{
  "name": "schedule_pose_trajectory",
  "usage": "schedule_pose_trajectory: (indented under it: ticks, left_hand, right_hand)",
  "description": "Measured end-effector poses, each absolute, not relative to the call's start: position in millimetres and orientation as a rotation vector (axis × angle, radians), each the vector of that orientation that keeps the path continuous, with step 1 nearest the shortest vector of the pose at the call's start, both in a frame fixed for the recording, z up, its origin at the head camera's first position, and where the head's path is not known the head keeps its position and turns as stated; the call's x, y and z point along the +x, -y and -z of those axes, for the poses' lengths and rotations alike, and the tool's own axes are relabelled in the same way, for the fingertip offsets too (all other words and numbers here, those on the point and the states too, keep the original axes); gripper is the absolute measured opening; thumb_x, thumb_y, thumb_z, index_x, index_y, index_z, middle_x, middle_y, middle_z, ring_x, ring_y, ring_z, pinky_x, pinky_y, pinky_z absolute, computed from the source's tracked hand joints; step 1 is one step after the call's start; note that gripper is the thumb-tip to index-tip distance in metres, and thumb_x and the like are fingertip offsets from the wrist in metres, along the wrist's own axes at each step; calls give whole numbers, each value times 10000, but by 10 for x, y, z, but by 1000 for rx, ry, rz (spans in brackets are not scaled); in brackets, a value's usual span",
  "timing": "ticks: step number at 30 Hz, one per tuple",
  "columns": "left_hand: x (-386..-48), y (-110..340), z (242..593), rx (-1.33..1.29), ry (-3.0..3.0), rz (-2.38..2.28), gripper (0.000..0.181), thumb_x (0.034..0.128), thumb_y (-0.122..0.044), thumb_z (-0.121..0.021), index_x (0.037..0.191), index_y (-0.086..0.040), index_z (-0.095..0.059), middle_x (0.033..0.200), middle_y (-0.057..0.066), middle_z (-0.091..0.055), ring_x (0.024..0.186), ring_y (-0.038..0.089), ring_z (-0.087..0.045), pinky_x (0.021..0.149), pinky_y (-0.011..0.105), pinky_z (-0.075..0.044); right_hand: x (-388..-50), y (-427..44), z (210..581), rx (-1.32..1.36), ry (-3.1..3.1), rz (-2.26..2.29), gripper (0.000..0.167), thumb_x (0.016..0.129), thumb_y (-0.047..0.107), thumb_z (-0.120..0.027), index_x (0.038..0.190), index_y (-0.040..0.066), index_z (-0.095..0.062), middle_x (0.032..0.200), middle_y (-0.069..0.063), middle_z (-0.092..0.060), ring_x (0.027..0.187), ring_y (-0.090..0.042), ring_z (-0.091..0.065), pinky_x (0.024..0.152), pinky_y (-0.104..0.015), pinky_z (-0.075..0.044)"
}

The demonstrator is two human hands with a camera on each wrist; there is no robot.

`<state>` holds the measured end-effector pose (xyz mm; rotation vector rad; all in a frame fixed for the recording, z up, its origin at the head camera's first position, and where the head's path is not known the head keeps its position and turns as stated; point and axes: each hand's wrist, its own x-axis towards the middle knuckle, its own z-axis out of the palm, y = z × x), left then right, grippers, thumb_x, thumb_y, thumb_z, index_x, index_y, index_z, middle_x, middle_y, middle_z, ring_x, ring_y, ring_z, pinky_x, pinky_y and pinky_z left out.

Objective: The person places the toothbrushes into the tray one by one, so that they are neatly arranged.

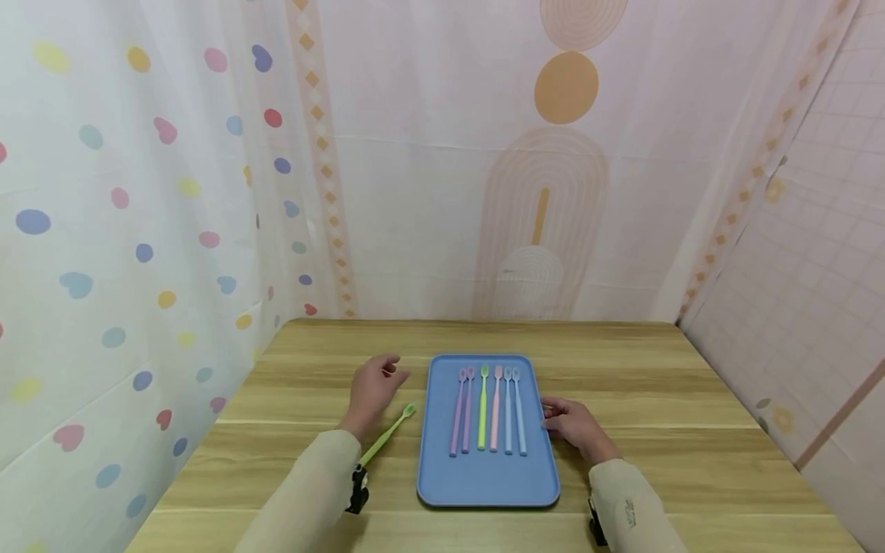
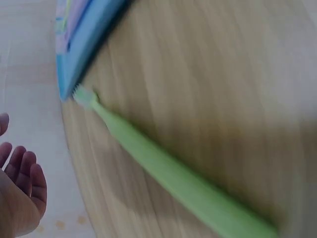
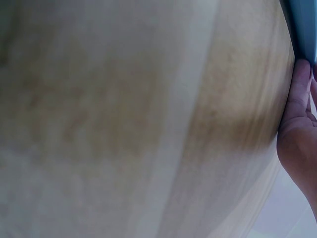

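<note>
My left hand (image 1: 371, 393) is held over the table left of the blue tray (image 1: 487, 485), fingers loosely bent, nothing between them. In the left wrist view its fingers (image 2: 24, 171) curve at the left edge. Below that hand a green toothbrush (image 1: 389, 435) lies on the wood, its head towards the tray and its handle end hidden by the sleeve. My right hand (image 1: 579, 426) touches the tray's right rim with fingers and thumb; the right wrist view shows an extended digit (image 3: 298, 89) against the tray's side (image 3: 303, 25).
On the tray lie several toothbrushes side by side, heads away from me: purple ones (image 1: 457, 415), a green one (image 1: 482, 407), a pink one (image 1: 495, 411) and light blue ones (image 1: 519, 415). Patterned curtains (image 1: 429, 192) hang behind the wooden table (image 1: 643, 369) and at its sides.
</note>
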<state>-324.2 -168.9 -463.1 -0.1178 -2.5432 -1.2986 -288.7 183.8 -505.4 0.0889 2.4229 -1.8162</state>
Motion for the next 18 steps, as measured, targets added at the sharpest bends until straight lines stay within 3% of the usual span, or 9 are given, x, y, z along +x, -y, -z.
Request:
schedule_pose_trajectory:
  ticks: [18]
  left_hand:
    - [-3028,2176,4753,-272,2777,1263,345,916,-165,-720,1176,55,-669,999,109,-656,911,239,-609,795,407,-518]
  right_hand:
    - [-2883,-1833,5057,102,-2427,1802,472,848,-124,-596,1317,-128,-550,1037,-180,-641,903,-225,-624,797,-380,-558]
